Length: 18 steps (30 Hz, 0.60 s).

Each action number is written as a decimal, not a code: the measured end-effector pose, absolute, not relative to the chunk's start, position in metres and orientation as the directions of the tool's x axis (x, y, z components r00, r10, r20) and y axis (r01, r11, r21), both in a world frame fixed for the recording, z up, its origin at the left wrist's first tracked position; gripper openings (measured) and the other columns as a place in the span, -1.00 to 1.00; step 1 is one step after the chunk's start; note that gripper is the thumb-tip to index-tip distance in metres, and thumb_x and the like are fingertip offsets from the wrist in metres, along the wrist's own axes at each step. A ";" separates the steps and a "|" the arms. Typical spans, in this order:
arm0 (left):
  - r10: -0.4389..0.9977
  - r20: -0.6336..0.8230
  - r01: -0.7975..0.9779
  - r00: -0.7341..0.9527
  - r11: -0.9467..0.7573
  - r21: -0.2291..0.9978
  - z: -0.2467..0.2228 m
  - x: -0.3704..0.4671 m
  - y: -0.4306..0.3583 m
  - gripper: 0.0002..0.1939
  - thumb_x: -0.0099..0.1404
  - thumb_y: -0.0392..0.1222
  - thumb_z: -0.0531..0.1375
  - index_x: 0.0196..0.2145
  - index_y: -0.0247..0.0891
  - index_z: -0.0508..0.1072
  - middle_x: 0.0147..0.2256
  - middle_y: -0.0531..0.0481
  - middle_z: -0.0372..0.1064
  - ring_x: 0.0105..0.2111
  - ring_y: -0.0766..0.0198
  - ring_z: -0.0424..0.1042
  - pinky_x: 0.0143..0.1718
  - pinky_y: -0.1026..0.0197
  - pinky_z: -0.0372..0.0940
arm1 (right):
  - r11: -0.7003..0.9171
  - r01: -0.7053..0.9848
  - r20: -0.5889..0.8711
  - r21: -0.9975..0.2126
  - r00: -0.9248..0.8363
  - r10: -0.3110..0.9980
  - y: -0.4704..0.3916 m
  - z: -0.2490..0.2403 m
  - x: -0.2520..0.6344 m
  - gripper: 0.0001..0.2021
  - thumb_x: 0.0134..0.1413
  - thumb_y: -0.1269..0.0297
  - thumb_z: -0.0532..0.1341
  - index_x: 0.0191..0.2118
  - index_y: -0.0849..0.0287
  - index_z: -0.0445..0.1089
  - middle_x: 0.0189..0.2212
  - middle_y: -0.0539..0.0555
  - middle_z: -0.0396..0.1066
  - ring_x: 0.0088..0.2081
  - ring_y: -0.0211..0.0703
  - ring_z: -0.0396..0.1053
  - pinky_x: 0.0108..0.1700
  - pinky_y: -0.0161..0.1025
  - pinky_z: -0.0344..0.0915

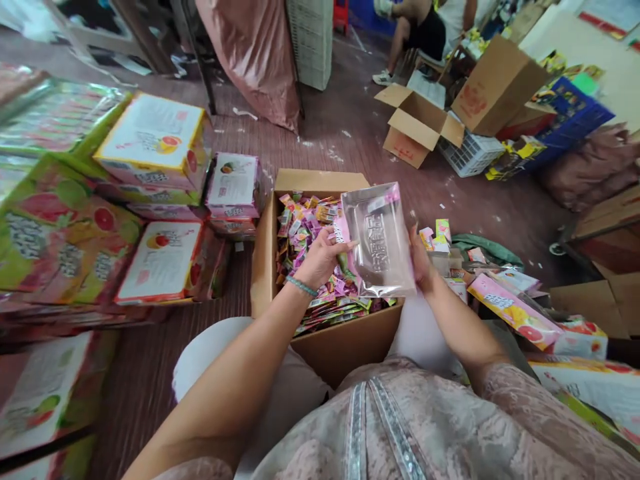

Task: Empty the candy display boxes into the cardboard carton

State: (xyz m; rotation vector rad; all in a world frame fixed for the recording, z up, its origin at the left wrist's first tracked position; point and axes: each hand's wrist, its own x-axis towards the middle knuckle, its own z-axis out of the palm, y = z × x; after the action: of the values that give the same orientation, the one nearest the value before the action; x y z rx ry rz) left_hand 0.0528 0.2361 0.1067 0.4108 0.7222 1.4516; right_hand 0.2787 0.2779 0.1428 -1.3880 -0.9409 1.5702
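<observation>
A flat clear-fronted package [379, 243] with pink edges and raised-looking lettering is held up between my two hands, tilted, over an open carton. My left hand [324, 257], with a beaded bracelet at the wrist, grips its left edge, thumb on the front. My right hand [423, 260] is closed along its right edge, its fingers partly hidden behind. Below, between my knees, the cardboard carton [345, 350] is filled with many small colourful sachets [305, 230]. Something green shows by my left fingertips; whether it is held I cannot tell.
Stacked fruit-printed boxes [155, 143] stand on the left, with smaller boxes [233, 187] beside the carton. Flattened and loose printed boxes [515, 310] lie on the right. Farther off are an open empty carton [417, 127], a grey crate [470, 153] and a seated person [425, 33].
</observation>
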 end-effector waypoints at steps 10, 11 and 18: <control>0.959 -0.272 -0.841 0.074 0.207 0.500 0.109 0.061 0.224 -0.68 0.33 0.05 0.46 -0.17 -0.17 0.50 -0.28 -0.04 0.63 -0.24 0.06 0.67 -0.16 0.05 0.59 | -0.227 -0.033 -0.209 -0.973 -0.281 0.937 0.229 0.116 0.286 -0.49 -0.16 0.10 0.62 -0.06 0.05 0.56 -0.11 0.08 0.65 0.15 0.17 0.57 0.36 0.06 0.43; 0.954 -0.275 -0.849 0.122 0.244 0.468 0.110 0.059 0.223 -0.72 0.38 0.06 0.40 -0.13 -0.17 0.54 -0.23 -0.10 0.65 -0.16 -0.02 0.69 -0.12 -0.03 0.61 | -0.262 -0.031 -0.239 -0.965 -0.314 0.919 0.226 0.113 0.285 -0.52 -0.15 0.06 0.61 -0.08 0.05 0.57 -0.15 0.07 0.65 0.13 0.18 0.58 0.35 0.08 0.45; 0.918 -0.338 -0.826 0.208 0.350 0.442 0.122 0.052 0.226 -0.54 0.24 -0.25 0.25 0.10 -0.24 0.63 -0.13 -0.24 0.69 -0.07 -0.13 0.71 -0.01 -0.18 0.64 | -0.213 0.036 -0.209 -0.976 -0.397 0.894 0.204 0.114 0.276 -0.44 -0.15 0.10 0.64 0.04 0.00 0.64 0.00 0.05 0.66 0.16 0.15 0.58 0.37 0.08 0.45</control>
State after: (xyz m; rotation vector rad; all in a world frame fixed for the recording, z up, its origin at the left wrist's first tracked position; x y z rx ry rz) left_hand 0.0517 0.2265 0.1215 0.1789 0.6048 1.2223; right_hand 0.2757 0.2037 0.1136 -1.1417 -1.3896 1.6835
